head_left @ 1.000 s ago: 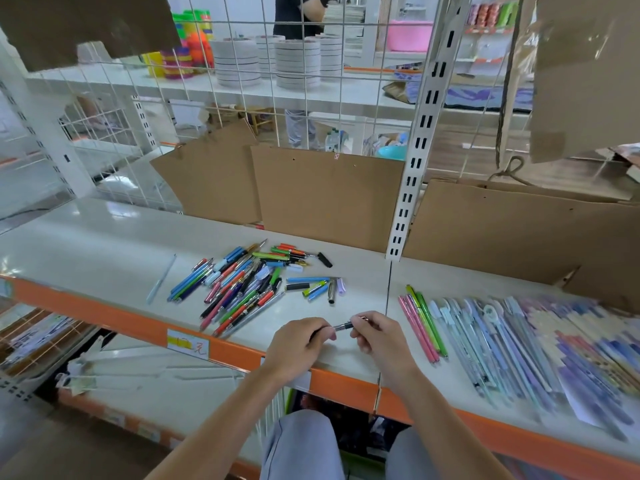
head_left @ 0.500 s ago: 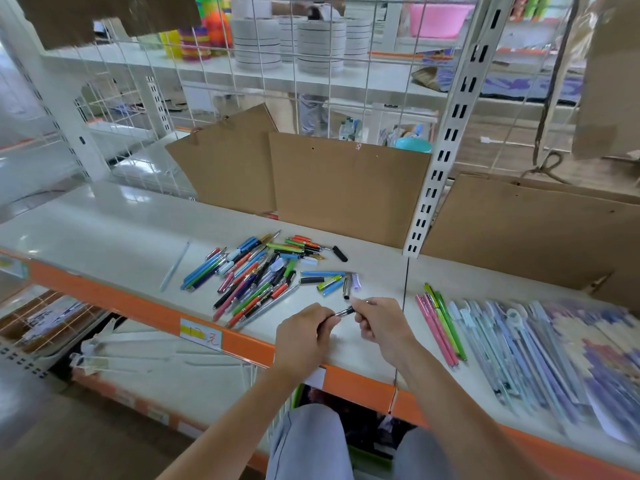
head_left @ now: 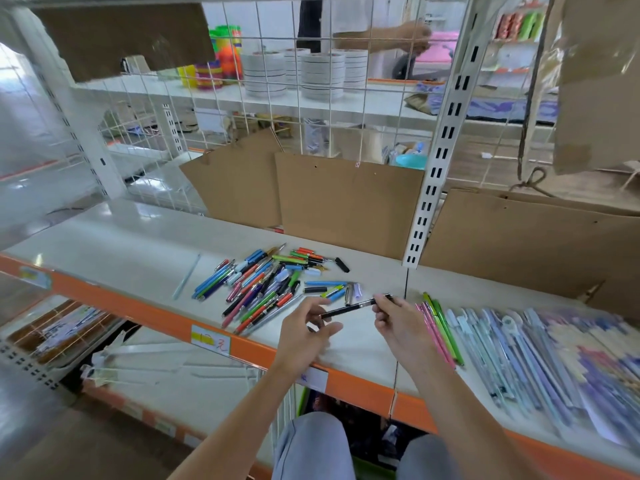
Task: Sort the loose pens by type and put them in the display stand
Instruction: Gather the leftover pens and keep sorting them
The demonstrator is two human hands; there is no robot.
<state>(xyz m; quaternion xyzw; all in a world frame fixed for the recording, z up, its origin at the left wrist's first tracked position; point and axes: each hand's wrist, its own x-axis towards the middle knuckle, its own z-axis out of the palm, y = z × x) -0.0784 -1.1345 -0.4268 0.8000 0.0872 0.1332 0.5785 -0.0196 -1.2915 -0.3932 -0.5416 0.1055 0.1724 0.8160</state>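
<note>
Head view: black pen (head_left: 349, 308) pinched by right hand (head_left: 398, 323), left hand (head_left: 304, 336) loosely spread, pen pile (head_left: 266, 287) beyond.

A price tag (head_left: 210, 342) on the shelf's (head_left: 145, 244) orange front edge bears a red handwritten 元, perhaps after a number on its yellow patch. A white tag (head_left: 313, 378) further right is unreadable.

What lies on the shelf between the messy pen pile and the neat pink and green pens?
Bare shelf, with the shelf seam; above it the right hand holds a black pen, head view.
</note>
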